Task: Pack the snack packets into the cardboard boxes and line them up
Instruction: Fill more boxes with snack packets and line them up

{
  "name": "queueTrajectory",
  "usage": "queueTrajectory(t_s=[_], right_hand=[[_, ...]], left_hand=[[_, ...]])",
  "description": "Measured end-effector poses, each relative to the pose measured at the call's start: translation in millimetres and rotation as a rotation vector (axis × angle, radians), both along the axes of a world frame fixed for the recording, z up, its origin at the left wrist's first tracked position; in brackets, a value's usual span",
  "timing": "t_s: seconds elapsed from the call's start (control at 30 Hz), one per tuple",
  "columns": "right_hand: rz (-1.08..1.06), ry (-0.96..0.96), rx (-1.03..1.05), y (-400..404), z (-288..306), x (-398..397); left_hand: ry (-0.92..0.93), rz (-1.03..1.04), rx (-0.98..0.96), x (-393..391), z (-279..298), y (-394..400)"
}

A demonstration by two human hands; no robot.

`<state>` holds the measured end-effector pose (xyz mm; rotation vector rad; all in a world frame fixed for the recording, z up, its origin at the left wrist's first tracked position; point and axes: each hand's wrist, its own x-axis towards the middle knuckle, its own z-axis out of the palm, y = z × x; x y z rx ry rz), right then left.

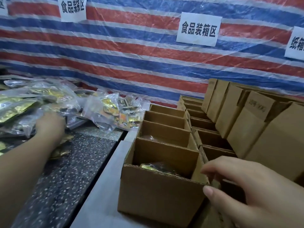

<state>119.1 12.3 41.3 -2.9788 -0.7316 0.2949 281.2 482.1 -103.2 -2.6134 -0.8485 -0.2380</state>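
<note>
Lying between hands (pixel 49 124): packed nearest box (pixel 162 191)

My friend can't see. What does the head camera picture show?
A person's left hand reaches into a pile of snack packets on a speckled counter, while the right hand touches the corner of the nearest cardboard box, which holds a packet. More open boxes line up behind it, before a striped tarp.
</note>
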Motion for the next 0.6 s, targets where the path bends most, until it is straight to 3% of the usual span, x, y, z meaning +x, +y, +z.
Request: queueTrajectory(t_s=[0.2,0.3,0.43,0.6], right_hand=[[0.02,-0.036,0.142,16,1,-13],[-0.01,-0.036,0.16,17,1,-22],[-0.045,0.001,0.23,20,0,-31],[-0.057,0.023,0.436,27,7,-41]], left_hand=[[-0.048,-0.068,-0.017,-32,28,-8],[-0.253,-0.141,-0.098,-52,45,-20],[-0.681,-0.315,-0.405,-75,70,-43],[-0.902,-0.427,-0.646,-118,130,-104]])
